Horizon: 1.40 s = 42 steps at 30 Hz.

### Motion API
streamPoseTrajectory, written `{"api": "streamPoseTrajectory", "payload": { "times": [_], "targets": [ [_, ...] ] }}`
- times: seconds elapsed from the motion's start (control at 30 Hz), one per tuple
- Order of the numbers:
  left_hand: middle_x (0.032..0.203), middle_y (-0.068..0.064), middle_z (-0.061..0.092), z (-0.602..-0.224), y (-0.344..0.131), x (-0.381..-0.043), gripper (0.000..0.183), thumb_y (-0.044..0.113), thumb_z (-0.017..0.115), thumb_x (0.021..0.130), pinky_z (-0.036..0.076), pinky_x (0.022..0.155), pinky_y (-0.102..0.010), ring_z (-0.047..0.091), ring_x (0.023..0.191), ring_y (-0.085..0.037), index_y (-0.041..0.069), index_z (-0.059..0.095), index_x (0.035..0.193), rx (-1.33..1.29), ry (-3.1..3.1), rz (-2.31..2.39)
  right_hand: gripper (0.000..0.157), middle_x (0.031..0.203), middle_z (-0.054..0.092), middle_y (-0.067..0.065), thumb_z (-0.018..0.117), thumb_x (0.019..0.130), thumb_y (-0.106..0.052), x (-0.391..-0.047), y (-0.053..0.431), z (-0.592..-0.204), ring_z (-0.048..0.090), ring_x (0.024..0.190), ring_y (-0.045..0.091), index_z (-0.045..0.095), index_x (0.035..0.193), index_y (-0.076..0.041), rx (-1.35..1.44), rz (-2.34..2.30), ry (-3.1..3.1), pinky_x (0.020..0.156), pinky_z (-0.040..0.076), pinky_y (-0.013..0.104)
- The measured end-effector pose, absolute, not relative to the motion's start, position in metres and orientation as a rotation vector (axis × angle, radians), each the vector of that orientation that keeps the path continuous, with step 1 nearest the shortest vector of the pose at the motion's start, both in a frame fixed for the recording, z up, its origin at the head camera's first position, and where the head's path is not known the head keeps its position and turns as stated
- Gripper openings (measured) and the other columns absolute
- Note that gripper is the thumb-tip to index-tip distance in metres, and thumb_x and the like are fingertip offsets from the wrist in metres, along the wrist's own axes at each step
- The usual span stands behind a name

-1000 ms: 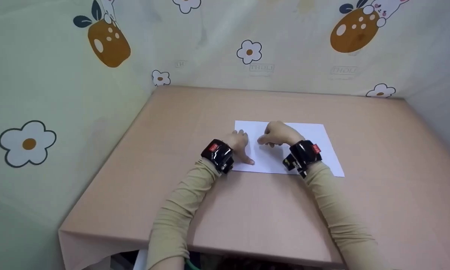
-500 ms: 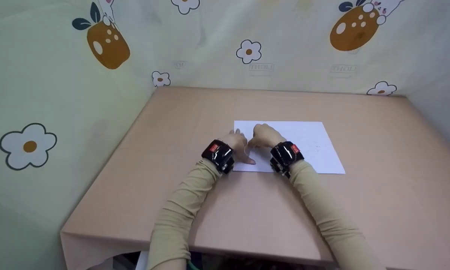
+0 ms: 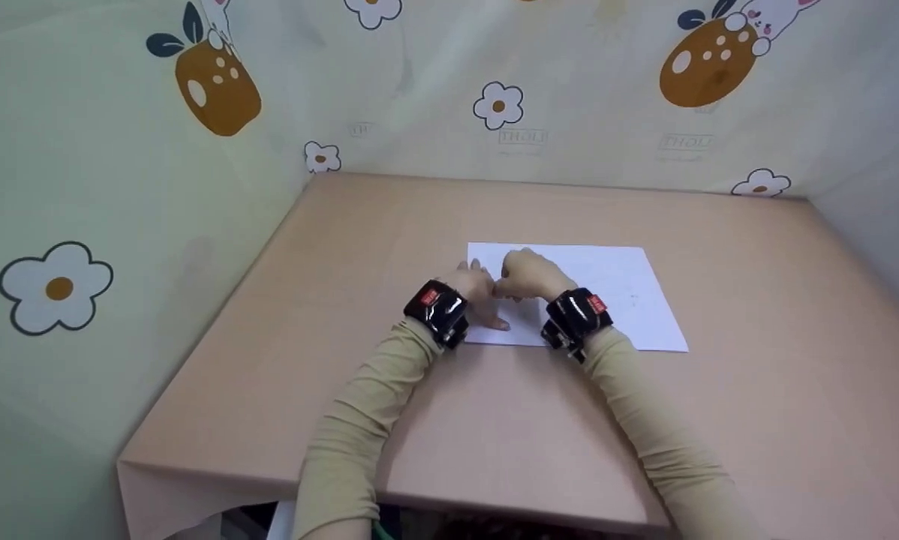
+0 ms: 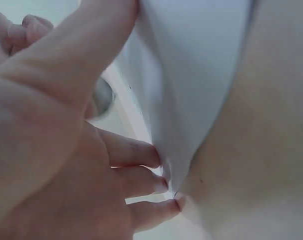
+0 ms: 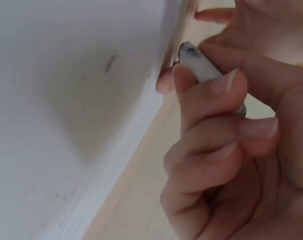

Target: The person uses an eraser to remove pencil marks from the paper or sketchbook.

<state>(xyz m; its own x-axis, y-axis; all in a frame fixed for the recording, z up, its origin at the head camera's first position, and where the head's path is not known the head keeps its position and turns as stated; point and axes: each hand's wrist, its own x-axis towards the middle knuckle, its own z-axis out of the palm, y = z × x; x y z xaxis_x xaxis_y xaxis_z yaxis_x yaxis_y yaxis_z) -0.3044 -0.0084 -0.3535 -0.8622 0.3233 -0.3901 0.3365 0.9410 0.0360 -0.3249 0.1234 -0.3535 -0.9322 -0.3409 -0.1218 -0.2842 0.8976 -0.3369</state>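
Observation:
A white sheet of paper (image 3: 614, 285) lies flat on the table. My left hand (image 3: 476, 289) rests on its left part, fingers spread and thumb apart. In the left wrist view its fingertips (image 4: 154, 186) press along the sheet. Close beside it, my right hand (image 3: 533, 275) is over the paper with curled fingers. The right wrist view shows this hand pinching a small white eraser (image 5: 204, 67) with a dark, smudged end; the fingers cover much of it. A short dark mark (image 5: 110, 64) and small specks (image 5: 61, 196) show on the sheet.
A tan cloth covers the table (image 3: 389, 225), its front edge near my forearms. Patterned wall sheeting (image 3: 419, 97) stands behind and at the left. Black camera units (image 3: 436, 311) sit on both wrists.
My right hand has moved left across the paper, up to the left hand, uncovering more of the sheet's right part. In the last half second it barely shifts. The left hand stays in place.

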Motion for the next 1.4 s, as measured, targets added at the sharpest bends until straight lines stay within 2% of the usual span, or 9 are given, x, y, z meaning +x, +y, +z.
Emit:
{"api": "streamPoseTrajectory", "payload": {
  "times": [0.17,0.3,0.43,0.53,0.67,0.8,0.93,1.17,1.4],
  "targets": [
    [0.160,-0.020,0.005,-0.350,-0.009,-0.304,0.109,0.066,0.063,0.077,0.023,0.115,-0.062,0.006,0.149,-0.035,0.002,0.015,0.152,0.462,2.705,-0.028,0.017,0.066,0.058,0.003,0.067,0.075,-0.018,-0.325,0.119,-0.352,0.048,0.054,0.014,0.066,0.078,-0.001,-0.342,-0.450,2.930,0.045,0.039,0.022],
    [0.161,-0.018,0.008,-0.349,-0.010,-0.304,0.110,0.068,0.063,0.076,0.027,0.113,-0.062,0.010,0.149,-0.032,0.003,0.016,0.152,0.477,2.724,-0.046,0.014,0.078,0.059,0.009,0.067,0.073,-0.016,-0.326,0.126,-0.347,0.051,0.063,0.020,0.063,0.076,-0.004,-0.193,-0.317,2.960,0.050,0.044,0.029],
    [0.160,-0.018,0.007,-0.349,-0.011,-0.304,0.111,0.068,0.062,0.077,0.026,0.115,-0.058,0.009,0.149,-0.033,0.001,0.014,0.152,0.482,2.710,-0.062,0.013,0.064,0.058,0.003,0.067,0.072,-0.018,-0.328,0.133,-0.347,0.051,0.058,0.018,0.061,0.065,-0.009,-0.211,-0.278,2.959,0.050,0.042,0.029],
    [0.161,-0.018,0.005,-0.350,-0.012,-0.303,0.113,0.068,0.062,0.076,0.025,0.115,-0.059,0.007,0.149,-0.034,0.001,0.012,0.152,0.473,2.700,-0.069,0.014,0.055,0.055,-0.003,0.067,0.073,-0.020,-0.329,0.134,-0.351,0.047,0.050,0.012,0.065,0.066,-0.009,-0.362,-0.396,2.894,0.045,0.038,0.024],
    [0.161,-0.017,0.006,-0.350,-0.013,-0.303,0.113,0.069,0.063,0.075,0.026,0.114,-0.061,0.008,0.149,-0.033,0.003,0.014,0.152,0.463,2.717,-0.064,0.014,0.056,0.055,-0.004,0.066,0.074,-0.019,-0.330,0.132,-0.352,0.045,0.049,0.008,0.068,0.072,-0.005,-0.464,-0.516,2.775,0.044,0.035,0.018],
    [0.161,-0.016,0.006,-0.349,-0.011,-0.303,0.113,0.069,0.063,0.075,0.023,0.115,-0.062,0.007,0.150,-0.031,0.004,0.014,0.152,0.447,2.722,-0.034,0.011,0.055,0.055,-0.003,0.068,0.072,-0.017,-0.328,0.136,-0.346,0.046,0.052,0.011,0.064,0.065,-0.009,-0.336,-0.391,2.813,0.046,0.037,0.021],
    [0.161,-0.016,0.004,-0.350,-0.010,-0.303,0.113,0.069,0.062,0.075,0.021,0.116,-0.062,0.005,0.150,-0.032,0.003,0.012,0.152,0.451,2.708,-0.044,0.017,0.056,0.054,-0.002,0.070,0.072,-0.019,-0.325,0.139,-0.341,0.048,0.054,0.014,0.059,0.061,-0.012,-0.287,-0.234,2.869,0.048,0.039,0.025],
    [0.160,-0.018,0.004,-0.352,-0.012,-0.303,0.113,0.069,0.063,0.075,0.023,0.113,-0.065,0.005,0.149,-0.035,0.002,0.013,0.152,0.469,2.705,-0.062,0.016,0.061,0.061,0.000,0.067,0.076,-0.021,-0.324,0.129,-0.348,0.049,0.053,0.011,0.069,0.076,-0.005,-0.490,-0.409,2.808,0.048,0.039,0.020],
    [0.161,-0.017,0.005,-0.354,-0.013,-0.303,0.111,0.068,0.061,0.077,0.022,0.116,-0.061,0.006,0.149,-0.032,0.002,0.012,0.152,0.440,2.702,-0.046,0.015,0.054,0.054,-0.003,0.067,0.074,-0.019,-0.331,0.144,-0.352,0.041,0.047,0.009,0.063,0.064,-0.009,-0.372,-0.427,2.773,0.042,0.032,0.020]
  ]
}}
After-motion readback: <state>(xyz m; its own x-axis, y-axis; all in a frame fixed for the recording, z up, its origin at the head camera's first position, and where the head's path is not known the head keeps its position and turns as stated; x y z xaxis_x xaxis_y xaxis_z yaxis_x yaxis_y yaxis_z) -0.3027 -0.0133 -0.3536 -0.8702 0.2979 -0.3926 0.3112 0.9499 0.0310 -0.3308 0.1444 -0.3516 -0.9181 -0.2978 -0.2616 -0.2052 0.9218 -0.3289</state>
